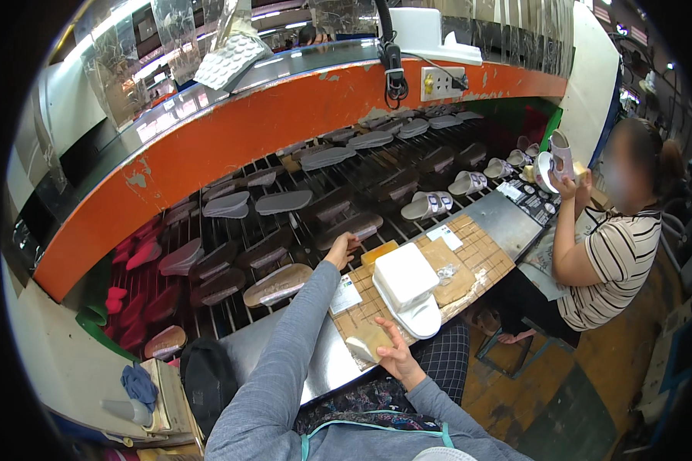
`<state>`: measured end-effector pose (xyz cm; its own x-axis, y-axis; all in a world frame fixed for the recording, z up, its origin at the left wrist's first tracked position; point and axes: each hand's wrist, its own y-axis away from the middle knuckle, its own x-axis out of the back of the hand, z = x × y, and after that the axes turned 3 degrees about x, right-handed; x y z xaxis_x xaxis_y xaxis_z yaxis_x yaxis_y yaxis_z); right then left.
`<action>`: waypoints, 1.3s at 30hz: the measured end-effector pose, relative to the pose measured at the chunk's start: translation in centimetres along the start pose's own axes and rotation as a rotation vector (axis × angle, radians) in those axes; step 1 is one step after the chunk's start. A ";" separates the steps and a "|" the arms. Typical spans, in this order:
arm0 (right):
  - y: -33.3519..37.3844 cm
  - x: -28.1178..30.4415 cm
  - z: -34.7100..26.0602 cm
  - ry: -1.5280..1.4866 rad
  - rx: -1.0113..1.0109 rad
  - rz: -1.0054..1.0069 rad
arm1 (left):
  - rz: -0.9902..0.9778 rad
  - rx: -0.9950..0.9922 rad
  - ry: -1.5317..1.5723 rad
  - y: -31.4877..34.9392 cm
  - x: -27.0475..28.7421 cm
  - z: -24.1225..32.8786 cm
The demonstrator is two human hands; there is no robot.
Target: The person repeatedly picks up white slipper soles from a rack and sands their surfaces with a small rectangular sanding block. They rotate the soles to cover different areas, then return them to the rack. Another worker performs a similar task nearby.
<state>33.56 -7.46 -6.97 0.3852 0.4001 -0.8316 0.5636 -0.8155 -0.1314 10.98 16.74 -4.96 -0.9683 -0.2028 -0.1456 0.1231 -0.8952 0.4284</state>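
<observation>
My left hand [341, 250] reaches over the far edge of the work board, at the near side of a brown shoe sole [354, 229] on the rack. Its fingers are partly bent and apart, and whether they touch the sole is unclear. Close to my body, my right hand [398, 359] grips a pale yellow sponge block [367, 343] between thumb and fingers, low over the board's near left corner. Between my hands a white box-shaped container [406, 275] stands on a white oval base [420, 319]. An orange-yellow block [378, 252] lies behind it.
Rows of soles and insoles [284, 202] lie on the metal-rod rack under an orange beam [300, 100]. Sandals [427, 205] line its right side. A co-worker [603, 238] sits at right, holding a sandal [561, 154]. A brown sheet [447, 270] covers part of the grid-patterned board [480, 247].
</observation>
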 end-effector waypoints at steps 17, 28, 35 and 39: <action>0.0 0.0 0.2 0.056 0.017 -0.041 | 0.431 -0.696 0.018 16.7 4.5 -9.6; 0.0 0.1 1.5 0.083 0.058 -0.008 | 0.407 -0.682 -0.268 15.8 4.0 -9.6; -0.9 0.9 2.5 0.060 0.077 -0.057 | 0.315 -0.661 -0.343 12.2 5.3 -9.1; -1.5 0.8 2.6 0.012 0.055 -0.083 | 0.237 -0.654 -0.430 10.9 5.8 -8.6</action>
<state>31.12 -7.01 -8.88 0.3480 0.4716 -0.8102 0.5527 -0.8013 -0.2290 8.60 2.38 -8.74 -0.8830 -0.3646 0.2957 0.3081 -0.9253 -0.2211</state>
